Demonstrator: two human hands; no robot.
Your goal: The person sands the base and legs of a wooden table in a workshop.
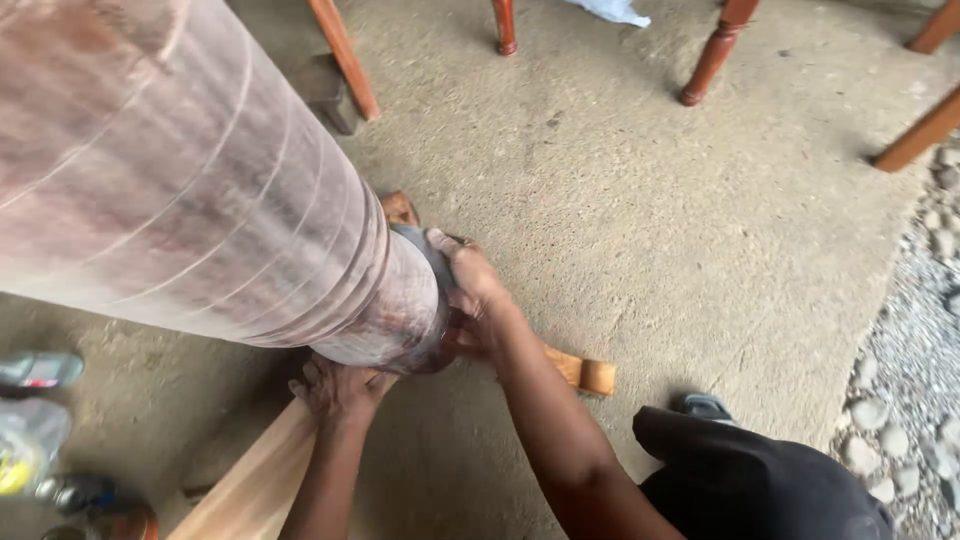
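Large turned wooden column (pixel 190 190): reddish-brown streaked with grey, ringed by thin pale lines. Flat wooden plank (pixel 250 485): light tan, fine straight grain. Concrete floor (pixel 650 220): dull beige, speckled. Turned chair legs (pixel 715 50): glossy red-brown. Gravel strip (pixel 925 330): grey and white. Trouser leg (pixel 770 485): black.
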